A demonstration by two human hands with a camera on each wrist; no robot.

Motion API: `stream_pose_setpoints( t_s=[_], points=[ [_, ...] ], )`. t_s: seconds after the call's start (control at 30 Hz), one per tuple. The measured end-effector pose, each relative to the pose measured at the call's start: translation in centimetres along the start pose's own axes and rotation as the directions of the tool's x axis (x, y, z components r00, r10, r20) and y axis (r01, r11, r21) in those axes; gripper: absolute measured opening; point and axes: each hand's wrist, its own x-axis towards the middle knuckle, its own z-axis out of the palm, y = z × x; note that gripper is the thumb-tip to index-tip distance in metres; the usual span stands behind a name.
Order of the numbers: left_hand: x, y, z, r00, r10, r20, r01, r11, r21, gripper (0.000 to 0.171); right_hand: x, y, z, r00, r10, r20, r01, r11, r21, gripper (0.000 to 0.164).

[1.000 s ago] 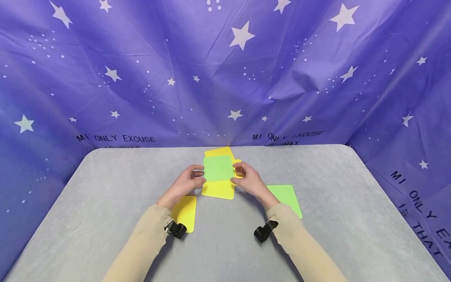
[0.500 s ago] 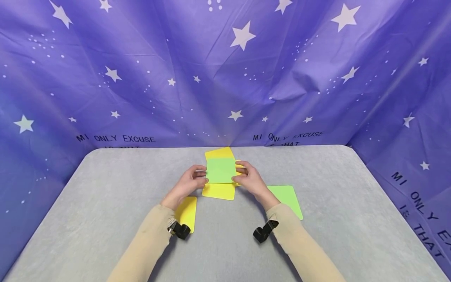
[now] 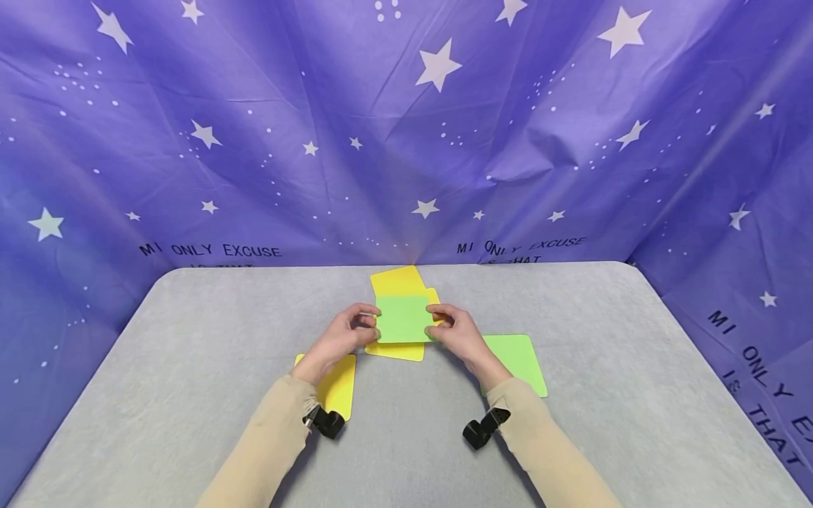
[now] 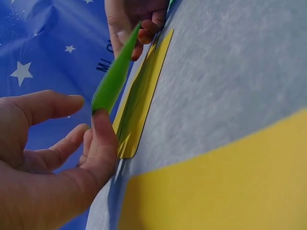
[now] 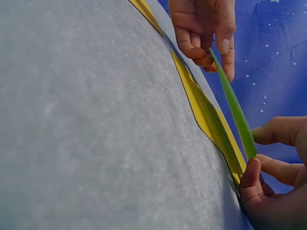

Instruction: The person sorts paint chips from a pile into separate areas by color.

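A green card (image 3: pixel 404 319) is held between both hands near the back of the table. My left hand (image 3: pixel 343 334) grips its left edge with thumb and fingers; my right hand (image 3: pixel 460 334) holds the right edge the same way. Both wrist views show the green card (image 4: pixel 115 79) raised above the table and seen nearly edge-on. Beneath it lie overlapping yellow cards (image 3: pixel 397 281), partly covered, sticking out behind, in front and to the right.
Another yellow card (image 3: pixel 338 388) lies on the grey table (image 3: pixel 406 444) by the left wrist, partly under the forearm. A second green card (image 3: pixel 517 363) rests beside the right forearm. A purple star-patterned curtain (image 3: pixel 356 190) hangs along the table's back edge and sides.
Both hands have moved the green card slightly right and toward the front edge, uncovering more of the rear yellow card and covering more of the front one.
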Motion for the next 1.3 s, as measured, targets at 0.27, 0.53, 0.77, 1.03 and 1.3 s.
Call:
stream_pose_setpoints(
  t_s=[0.27,0.53,0.77,1.03,1.3],
  points=[
    [-0.3,-0.1,0.9,1.000,0.002,0.012,-0.002,1.000,-0.013,0.044,-1.1,0.2,-0.8,1.000,0.003,0.003,-0.003,1.000,0.018,0.044],
    [-0.5,-0.4,1.9,0.999,0.012,0.048,-0.012,1.000,0.000,0.047,-2.1,0.4,-2.0,1.000,0.003,0.007,-0.004,0.997,0.072,0.047],
    [-0.5,-0.7,3.2,0.998,0.015,0.059,-0.012,0.999,-0.036,0.049,-3.0,0.7,-3.1,1.000,-0.009,0.009,0.009,0.996,0.085,0.047],
    [-0.4,-0.9,4.7,0.992,0.026,0.125,-0.014,0.995,-0.097,0.048,-4.2,1.4,-4.6,1.000,-0.028,0.001,0.028,0.996,0.090,0.048],
    [-0.6,-0.8,6.0,0.987,0.055,0.151,-0.036,0.991,-0.127,0.049,-5.2,1.7,-5.9,1.000,-0.027,0.007,0.027,0.997,0.067,0.049]
  ],
)
